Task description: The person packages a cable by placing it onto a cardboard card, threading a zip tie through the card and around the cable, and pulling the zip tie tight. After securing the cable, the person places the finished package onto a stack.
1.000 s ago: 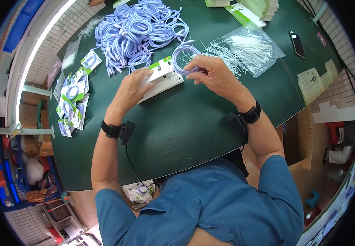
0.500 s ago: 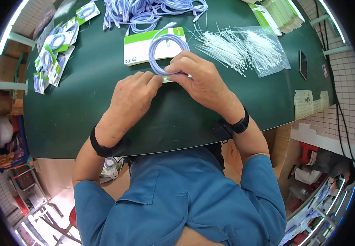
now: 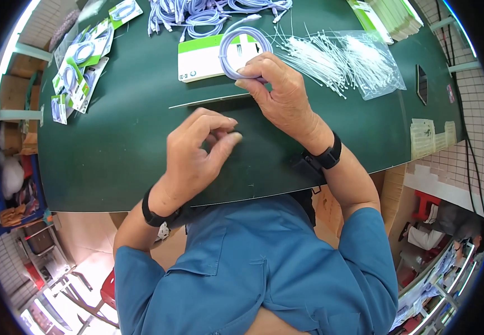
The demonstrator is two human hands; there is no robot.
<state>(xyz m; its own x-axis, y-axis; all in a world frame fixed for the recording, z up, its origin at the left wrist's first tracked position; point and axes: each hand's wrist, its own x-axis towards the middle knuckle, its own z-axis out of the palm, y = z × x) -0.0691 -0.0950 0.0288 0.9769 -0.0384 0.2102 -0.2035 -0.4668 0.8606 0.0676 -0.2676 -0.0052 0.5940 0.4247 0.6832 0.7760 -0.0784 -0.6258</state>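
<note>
Cable coil [image 3: 241, 50], pale lilac, was pinched at its lower edge by the right hand [image 3: 278, 92]; fingers and thumb were closed on the loop, holding it over the white-and-green card [image 3: 205, 58] lying flat on the green table [image 3: 119, 145]; the coil overlapped the card's right end, w/ one loose end trailing up toward the rim. Left hand [image 3: 197, 153] was lower, near the table's front edge, apart from the coil; thumb and forefinger were curled toward each other, perhaps on sth small and dark, but too small to tell; so whether that grip held anything can't be told. Both wrists wore black bands. A clear bag of white ties [image 3: 345, 58] lay just right of the coil; a heap of more lilac cables [image 3: 208, 11] sat at the far edge; packed cable cards [image 3: 77, 64] were spread at far left.
</note>
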